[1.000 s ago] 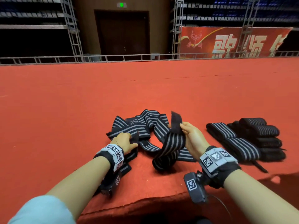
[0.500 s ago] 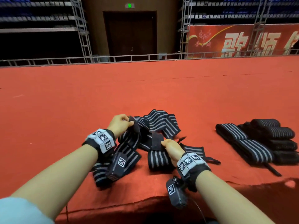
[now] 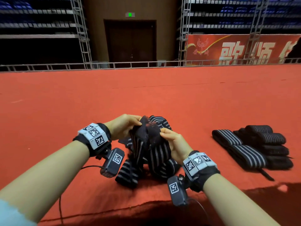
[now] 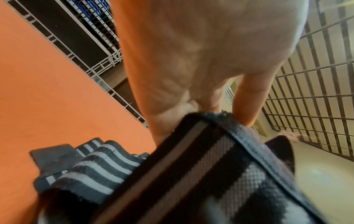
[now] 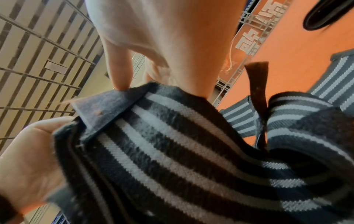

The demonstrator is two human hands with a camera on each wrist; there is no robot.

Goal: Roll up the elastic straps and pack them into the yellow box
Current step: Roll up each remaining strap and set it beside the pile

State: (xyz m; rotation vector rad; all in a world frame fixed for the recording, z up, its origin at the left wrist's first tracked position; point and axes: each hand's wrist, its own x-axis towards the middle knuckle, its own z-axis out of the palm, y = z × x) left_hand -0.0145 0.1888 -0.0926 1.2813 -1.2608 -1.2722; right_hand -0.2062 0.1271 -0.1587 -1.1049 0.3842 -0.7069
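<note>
Both the left hand (image 3: 121, 126) and right hand (image 3: 175, 145) pinched one striped strap (image 3: 156, 154) by its end. Rolled straps (image 3: 254, 145) lay well apart.

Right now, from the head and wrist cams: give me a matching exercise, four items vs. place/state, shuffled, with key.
Column 1
1. left hand
2. right hand
3. loose strap
4. rolled straps

Column 2
A. lying in a group on the red carpet, at the right, untouched
B. pinches the strap's dark end from the right side
C. lifted at its dark end, striped length trailing down to the carpet
D. grips the strap's dark end from the left side

Pairs: 1-D, 2-B, 3-C, 4-A
</note>
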